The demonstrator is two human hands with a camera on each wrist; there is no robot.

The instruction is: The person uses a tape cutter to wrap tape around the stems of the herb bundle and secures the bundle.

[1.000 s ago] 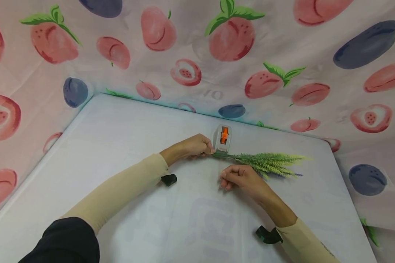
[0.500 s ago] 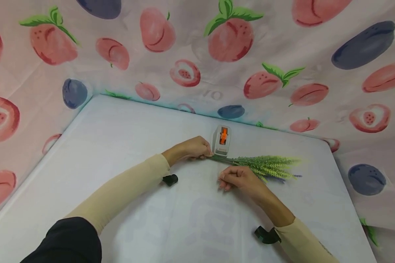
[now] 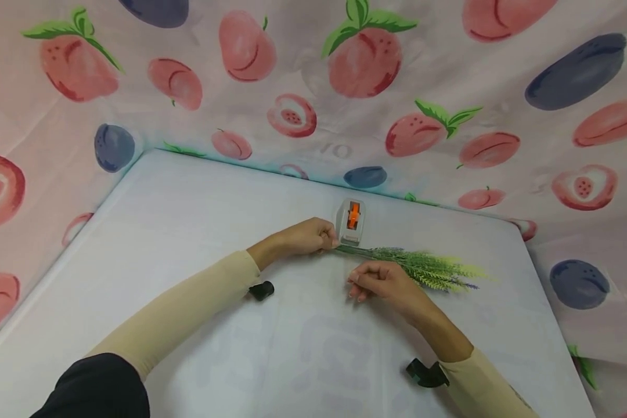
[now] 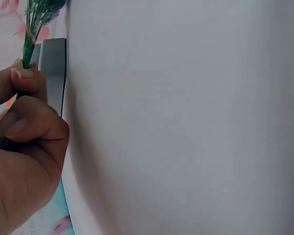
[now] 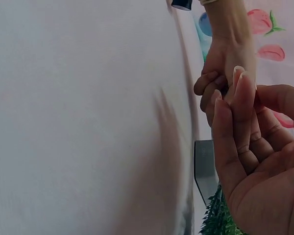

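The left hand (image 3: 313, 237) pinches the stem ends of a bunch of artificial lavender (image 3: 428, 268), also seen in the left wrist view as green stems (image 4: 33, 36) rising from the fingertips. Its leafy green and yellow heads, with some purple tips, point right. Just in front of the lavender hovers the right hand (image 3: 384, 284), fingers bent, thumb and index tip close together. Nothing shows between those tips, though a thin clear thing there could escape notice. A grey tape dispenser (image 3: 350, 221) with an orange wheel stands behind the stems, near the left fingertips.
A white-covered table (image 3: 230, 197) lies under everything. Behind and on both sides hangs a fruit-printed cloth (image 3: 303, 69). A black camera mount (image 3: 261, 290) sits at the left wrist, another mount (image 3: 426, 373) at the right.
The lavender bunch has turned in the left fingers; its heads shift and lie differently. The left hand moves slightly, while the right hand stays nearly still.
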